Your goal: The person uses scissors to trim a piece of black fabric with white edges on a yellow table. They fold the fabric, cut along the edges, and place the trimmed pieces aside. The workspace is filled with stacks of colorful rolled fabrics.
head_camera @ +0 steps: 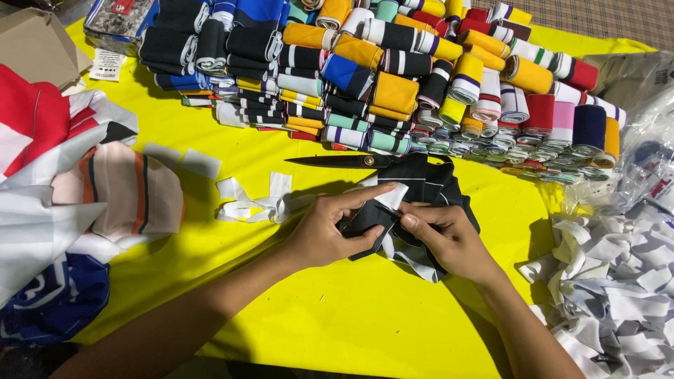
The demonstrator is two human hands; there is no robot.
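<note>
Head: two hands [330, 235] [449, 238], one black cloth [428, 184].

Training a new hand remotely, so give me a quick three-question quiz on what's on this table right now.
1. True or false: the scissors lie shut on the yellow table cover.
2. What do the left hand and right hand grip together?
3. The pile of white strips lies on which side of the person: A left, B right?

Key:
1. True.
2. The black striped cloth.
3. B; the rolled coloured bands are stacked beyond the hands.
</note>
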